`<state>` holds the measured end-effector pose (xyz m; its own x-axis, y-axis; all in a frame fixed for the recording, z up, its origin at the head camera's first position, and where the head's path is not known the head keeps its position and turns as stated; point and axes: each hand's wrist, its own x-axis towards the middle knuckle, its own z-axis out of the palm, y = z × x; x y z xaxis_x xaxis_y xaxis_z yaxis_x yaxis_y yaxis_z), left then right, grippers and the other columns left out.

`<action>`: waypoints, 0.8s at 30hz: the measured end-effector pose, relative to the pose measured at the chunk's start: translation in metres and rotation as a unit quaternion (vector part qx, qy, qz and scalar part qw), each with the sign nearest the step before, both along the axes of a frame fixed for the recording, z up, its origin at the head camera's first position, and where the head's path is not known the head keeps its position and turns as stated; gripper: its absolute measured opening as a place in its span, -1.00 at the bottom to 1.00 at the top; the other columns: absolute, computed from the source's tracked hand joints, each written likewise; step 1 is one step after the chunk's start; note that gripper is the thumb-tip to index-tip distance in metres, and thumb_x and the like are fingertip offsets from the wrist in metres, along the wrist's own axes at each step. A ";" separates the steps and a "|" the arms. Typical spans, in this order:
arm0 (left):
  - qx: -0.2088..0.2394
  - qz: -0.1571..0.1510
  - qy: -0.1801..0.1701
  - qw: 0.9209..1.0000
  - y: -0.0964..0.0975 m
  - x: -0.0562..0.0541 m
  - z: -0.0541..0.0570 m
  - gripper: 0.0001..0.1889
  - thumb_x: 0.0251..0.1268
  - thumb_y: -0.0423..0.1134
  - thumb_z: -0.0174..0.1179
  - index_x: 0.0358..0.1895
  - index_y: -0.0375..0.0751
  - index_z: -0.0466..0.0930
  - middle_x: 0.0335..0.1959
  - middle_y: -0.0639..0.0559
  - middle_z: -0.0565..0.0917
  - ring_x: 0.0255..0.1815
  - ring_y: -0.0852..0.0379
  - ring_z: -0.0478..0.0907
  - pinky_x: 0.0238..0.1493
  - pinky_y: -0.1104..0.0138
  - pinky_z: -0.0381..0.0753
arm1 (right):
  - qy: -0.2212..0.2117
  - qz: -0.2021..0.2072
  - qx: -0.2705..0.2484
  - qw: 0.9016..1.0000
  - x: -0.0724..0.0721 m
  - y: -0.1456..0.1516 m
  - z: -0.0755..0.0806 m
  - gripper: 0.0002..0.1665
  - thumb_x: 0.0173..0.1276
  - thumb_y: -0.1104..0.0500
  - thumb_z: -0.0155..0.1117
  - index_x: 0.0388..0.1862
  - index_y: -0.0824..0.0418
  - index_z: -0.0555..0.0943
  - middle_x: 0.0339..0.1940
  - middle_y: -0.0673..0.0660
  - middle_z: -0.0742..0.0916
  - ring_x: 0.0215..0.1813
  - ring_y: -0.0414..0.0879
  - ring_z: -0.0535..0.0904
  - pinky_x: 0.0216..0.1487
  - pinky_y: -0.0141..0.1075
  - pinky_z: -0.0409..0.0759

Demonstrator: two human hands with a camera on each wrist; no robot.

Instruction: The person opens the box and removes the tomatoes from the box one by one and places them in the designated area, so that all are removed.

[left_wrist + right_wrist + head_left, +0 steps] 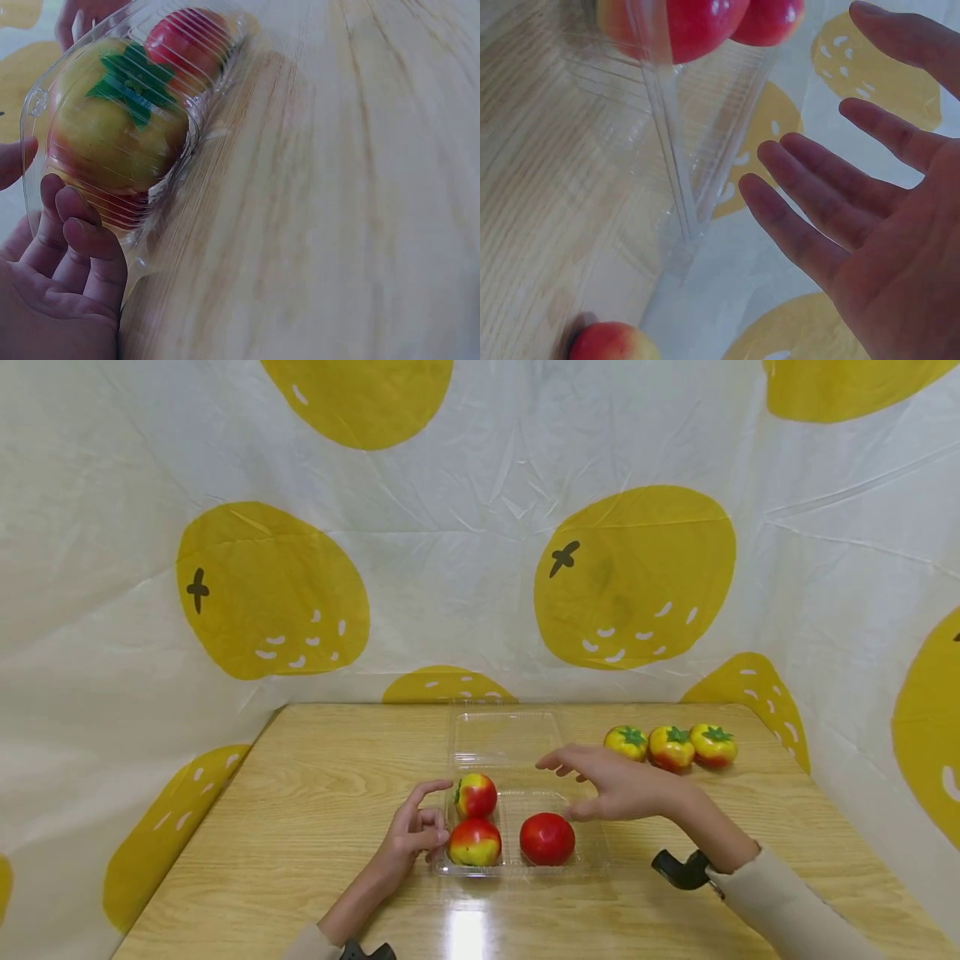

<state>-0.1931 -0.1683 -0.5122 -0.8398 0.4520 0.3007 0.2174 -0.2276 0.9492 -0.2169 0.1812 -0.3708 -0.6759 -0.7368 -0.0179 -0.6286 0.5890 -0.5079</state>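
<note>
A clear plastic clamshell box (510, 870) stands on the table with its lid (506, 739) folded back, away from the person. Inside, two red-and-yellow round fruits (475, 843) sit one behind the other on the left. A red round fruit (547, 839) lies on the right side. My left hand (412, 835) rests at the box's left wall, fingertips right at the rim, fingers loosely bent. Through that wall the left wrist view shows a fruit with a green leafy top (112, 112). My right hand (618, 785) hovers by the box's right back corner, fingers spread, holding nothing.
Three yellow-and-red fruits (672, 748) with green leafy tops stand in a row at the table's back right. Wooden tabletop (337, 752) surrounds the box. A white cloth (450, 593) with yellow fruit prints hangs behind the table and at both sides.
</note>
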 end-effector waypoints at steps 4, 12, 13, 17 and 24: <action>0.000 -0.001 0.000 1.000 0.000 0.000 0.000 -0.32 0.34 -0.46 0.08 0.50 -0.47 0.07 -0.50 0.09 0.49 -0.61 -0.14 0.20 -0.62 0.36 0.40 | -0.014 0.011 0.014 1.000 0.000 -0.003 -0.003 -0.30 0.30 0.07 0.42 0.42 0.08 0.47 0.33 0.09 0.62 0.32 0.15 0.58 0.24 0.14 0.61; 0.000 0.000 -0.003 1.000 0.000 0.000 0.000 -0.32 0.33 -0.46 0.07 0.50 -0.46 0.07 -0.50 0.09 0.49 -0.62 -0.08 0.22 -0.62 0.37 0.40 | -0.033 0.025 0.040 0.998 -0.002 -0.008 -0.008 -0.28 0.26 0.03 0.48 0.39 0.03 0.48 0.31 0.04 0.63 0.30 0.16 0.59 0.26 0.07 0.61; 0.000 0.000 -0.003 1.000 0.000 0.000 0.000 -0.31 0.33 -0.46 0.07 0.50 -0.46 0.07 -0.50 0.09 0.49 -0.62 -0.08 0.22 -0.62 0.36 0.40 | -0.035 0.026 0.042 0.998 -0.002 -0.009 -0.008 -0.28 0.25 0.03 0.49 0.38 0.03 0.48 0.31 0.03 0.63 0.30 0.15 0.59 0.26 0.06 0.61; 0.000 0.001 -0.003 1.000 0.000 0.000 -0.001 -0.31 0.32 -0.46 0.08 0.50 -0.47 0.07 -0.50 0.09 0.49 -0.62 -0.05 0.23 -0.62 0.36 0.39 | -0.047 0.028 0.046 0.997 -0.003 -0.011 -0.011 -0.27 0.22 0.06 0.51 0.37 0.02 0.49 0.30 0.05 0.64 0.29 0.16 0.60 0.23 0.09 0.63; -0.005 0.004 0.000 1.000 0.001 0.000 -0.001 -0.31 0.32 -0.47 0.07 0.50 -0.48 0.07 -0.51 0.10 0.49 -0.61 -0.16 0.18 -0.63 0.35 0.38 | -0.082 0.027 0.058 0.995 -0.002 -0.015 -0.014 -0.21 0.16 0.05 0.58 0.37 -0.03 0.48 0.36 0.10 0.62 0.31 0.12 0.59 0.28 0.13 0.58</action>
